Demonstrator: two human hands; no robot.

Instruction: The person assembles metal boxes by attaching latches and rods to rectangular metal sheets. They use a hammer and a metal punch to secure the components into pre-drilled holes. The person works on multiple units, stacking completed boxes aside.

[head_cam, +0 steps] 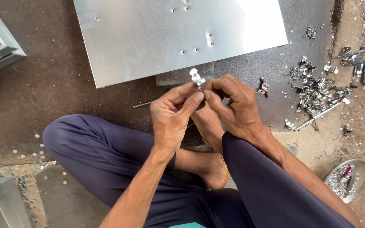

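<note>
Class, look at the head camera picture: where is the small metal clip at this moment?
The small metal clip sits centre frame, pinched between the fingertips of the left hand and right hand, just in front of the metal sheet.

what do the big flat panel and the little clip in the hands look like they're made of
The big flat panel looks like sheet metal, perhaps galvanised steel or aluminium: dull silver, a soft matte sheen, small punched holes. The little clip, pinched between the left hand and the right hand, looks like bright plated metal, shinier than the panel. Its exact alloy cannot be told.
</note>
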